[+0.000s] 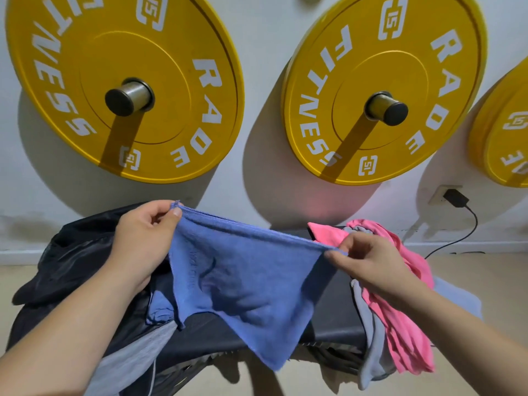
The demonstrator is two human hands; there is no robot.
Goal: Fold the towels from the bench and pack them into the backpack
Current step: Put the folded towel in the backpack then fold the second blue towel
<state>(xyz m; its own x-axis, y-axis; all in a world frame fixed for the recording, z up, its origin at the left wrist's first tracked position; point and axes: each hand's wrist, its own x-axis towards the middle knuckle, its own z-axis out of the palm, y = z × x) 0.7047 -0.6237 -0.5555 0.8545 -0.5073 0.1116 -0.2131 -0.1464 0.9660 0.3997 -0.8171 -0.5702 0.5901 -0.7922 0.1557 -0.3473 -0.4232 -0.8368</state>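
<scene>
Above our left fingers (171, 211), a yellow weight plate (71, 81) on the wall reads "RADE FITNESS" in white, with a boxed "15" mark printed twice. A second plate (400, 67), above our right fingers (334, 254), carries the same. A third plate (497, 138), farther right, shows only the mark and cut-off letters. Faint lettering on the blue towel (251, 281) held between our fingers cannot be read.
</scene>
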